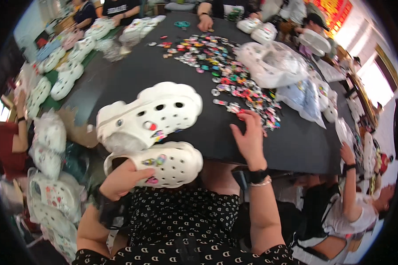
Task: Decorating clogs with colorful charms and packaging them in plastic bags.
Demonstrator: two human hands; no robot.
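My left hand (pixel 121 180) grips a white foam clog (pixel 181 165) at its heel opening, thumb along the side. A few colourful charms sit in this clog's holes. Just beyond it on the black table (pixel 132 73) lies a second white clog (pixel 174 106), which carries several charms, with clear plastic (pixel 126 142) by its heel. My right hand (pixel 250 137) reaches to the near edge of a spread of small colourful shoe charms (pixel 234 73). Its thumb stands apart from the fingers, and the fingertips rest by a red charm (pixel 241 112). Nothing shows clearly held there.
Bagged white shoes (pixel 274 64) lie to the right of the charms. More clogs (pixel 68 79) line the table's left side, and a stack of wrapped clogs (pixel 55 194) stands at my lower left. Other people sit around the table; one person's hand (pixel 204 22) is at the far edge.
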